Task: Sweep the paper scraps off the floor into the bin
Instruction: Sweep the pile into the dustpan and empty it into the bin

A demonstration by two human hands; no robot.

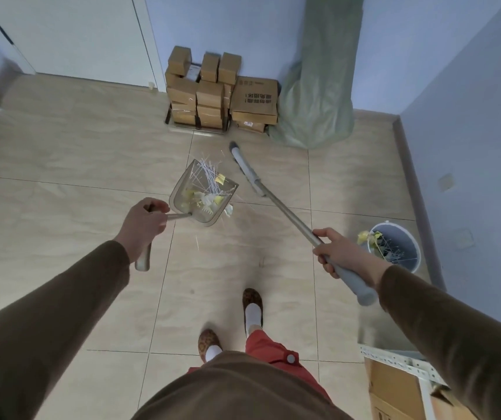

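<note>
- Fingers (155, 207) of the left hand (144, 227) curl round the metal handle of the dustpan (203, 194), which is held off the floor, its open mouth facing far.
- Fingers of the right hand (341, 253) wrap the grey grip of the broom (288, 213); its shaft slants far and left to the grey head (246, 168), just right of the dustpan's mouth.
- Paper scraps (210, 186), white strips and yellow bits, lie piled in the dustpan; a few thin strips show on the floor (76, 153) beside and near it.
- Right of the right hand stands the blue bin (407, 253), with more scraps inside and yellow pieces hanging on its left rim.
- Stacked cardboard boxes (222, 92) sit against the far wall, with a tall green sack (322, 86) just to their right.
- Two patterned slippers (252, 303) with white socks stand on the tiles nearest, and an open carton (395, 389) fills the near right corner.
- A white door (76, 34) is far left.
</note>
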